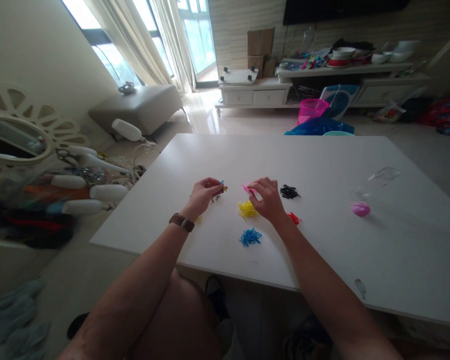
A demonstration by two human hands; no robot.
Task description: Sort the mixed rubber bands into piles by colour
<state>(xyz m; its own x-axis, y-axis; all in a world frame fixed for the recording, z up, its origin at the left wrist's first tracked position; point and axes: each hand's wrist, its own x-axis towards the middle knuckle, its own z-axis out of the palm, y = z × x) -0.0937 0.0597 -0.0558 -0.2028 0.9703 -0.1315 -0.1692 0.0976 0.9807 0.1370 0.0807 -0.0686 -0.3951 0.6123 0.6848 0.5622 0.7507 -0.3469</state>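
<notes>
My left hand (207, 193), with a brown watch strap (182, 222) on its wrist, pinches a few small coloured pieces; blue and yellow-orange ends stick out at the fingertips. Several dark pieces (216, 199) lie under that hand. Over a pink pile (246, 188), partly covered by the fingers, my right hand (265, 196) is closed in a pinch on a pink piece. Nearby are piles of thin, band-like pieces: yellow (247, 209), blue (250, 237), black (290, 191) and red (294, 218), the red one partly behind my right forearm. Their exact kind is too small to tell.
The white table (322, 160) bears a purple-pink egg-shaped object (360, 209) and a clear plastic piece (385, 174) on the right. A white lamp with several shades (108, 192) stands beside its left edge. Beyond the far edge is a pink basket (312, 109).
</notes>
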